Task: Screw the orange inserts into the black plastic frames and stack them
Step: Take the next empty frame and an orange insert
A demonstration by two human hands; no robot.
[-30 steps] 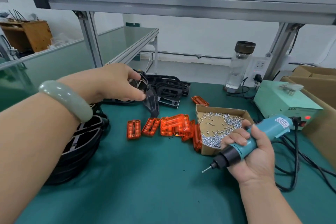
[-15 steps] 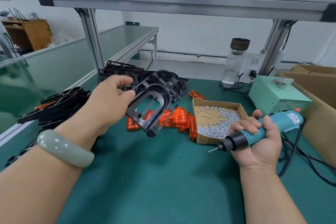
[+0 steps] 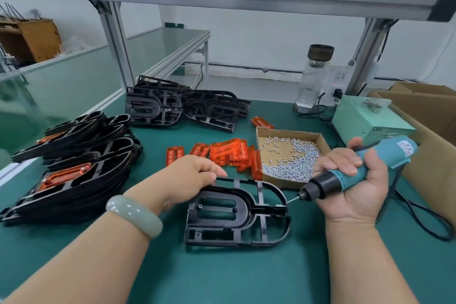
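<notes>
An empty frame lies flat just before the box, left hand curled on its far edge, right hand clamped round the driver: fitting begins, and next calls for an insert from left of the box.

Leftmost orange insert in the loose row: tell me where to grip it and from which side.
Pinch the orange insert across its two long edges, coming from above: it lies flat on the mat, with bare mat along both long edges.
</notes>
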